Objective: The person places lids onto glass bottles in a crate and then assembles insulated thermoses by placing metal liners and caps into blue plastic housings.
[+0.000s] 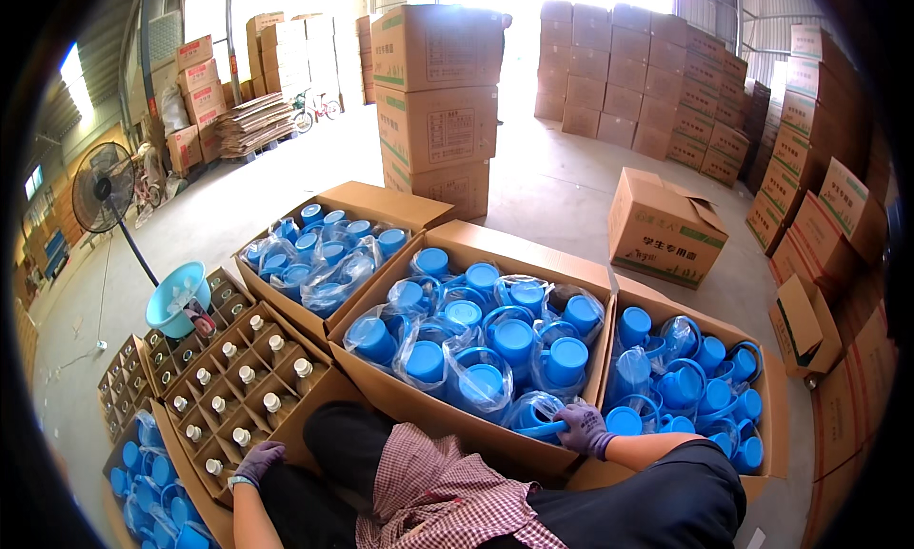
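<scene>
My right hand [584, 429], in a purple glove, grips the handle of an uncapped blue plastic jug [537, 415] at the near edge of the middle carton [457, 415]. Clear film wraps part of this jug. Around it stand several lidded blue jugs [513, 340], many in clear plastic bags. My left hand [260, 463], also gloved, rests by my knee at the corner of a divided carton [314, 399]. White-capped bottles [247, 375] stand in its cardboard cells. The left fingers point downward and their tips are partly hidden; no object shows in them.
More blue jugs fill cartons at the far left [325, 329], right [775, 406] and lower left [166, 435]. A light-blue basin [158, 315] with a phone [200, 319] sits beyond the bottles, near a standing fan [103, 187]. Stacked cartons [435, 127] rise ahead; a person [505, 49] is partly hidden behind them.
</scene>
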The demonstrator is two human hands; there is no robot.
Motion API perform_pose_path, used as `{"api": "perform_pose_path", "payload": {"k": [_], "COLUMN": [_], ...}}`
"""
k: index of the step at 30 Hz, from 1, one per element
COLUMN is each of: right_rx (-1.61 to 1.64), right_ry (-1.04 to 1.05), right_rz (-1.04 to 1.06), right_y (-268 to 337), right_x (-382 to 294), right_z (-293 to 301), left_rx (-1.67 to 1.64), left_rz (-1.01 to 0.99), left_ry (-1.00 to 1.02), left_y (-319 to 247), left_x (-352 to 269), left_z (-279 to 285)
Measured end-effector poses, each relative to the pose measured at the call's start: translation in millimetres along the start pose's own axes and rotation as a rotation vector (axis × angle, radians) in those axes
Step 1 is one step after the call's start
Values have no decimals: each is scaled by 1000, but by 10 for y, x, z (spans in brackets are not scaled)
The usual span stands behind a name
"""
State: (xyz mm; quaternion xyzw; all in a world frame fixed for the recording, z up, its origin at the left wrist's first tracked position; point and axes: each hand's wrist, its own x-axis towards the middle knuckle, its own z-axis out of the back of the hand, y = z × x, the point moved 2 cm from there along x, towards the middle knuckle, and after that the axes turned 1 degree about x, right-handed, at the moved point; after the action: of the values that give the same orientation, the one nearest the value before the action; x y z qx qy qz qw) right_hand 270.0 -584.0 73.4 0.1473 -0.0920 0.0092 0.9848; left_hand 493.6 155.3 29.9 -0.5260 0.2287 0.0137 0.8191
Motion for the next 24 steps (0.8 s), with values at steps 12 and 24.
{"api": "perform_pose_path", "payload": {"k": [12, 24], "right_rx": [-1, -19], "right_ry": [74, 79], "right_rz": [-23, -31], "right_y": [-51, -29], "right_x": [-11, -8], "right_z": [-28, -4], "left_rx": [112, 139], "left_rz": [33, 64], "left_ry": [31, 30], "left_y": [-71, -177], "left_x": [-37, -82], "left_z": [-19, -63]}}
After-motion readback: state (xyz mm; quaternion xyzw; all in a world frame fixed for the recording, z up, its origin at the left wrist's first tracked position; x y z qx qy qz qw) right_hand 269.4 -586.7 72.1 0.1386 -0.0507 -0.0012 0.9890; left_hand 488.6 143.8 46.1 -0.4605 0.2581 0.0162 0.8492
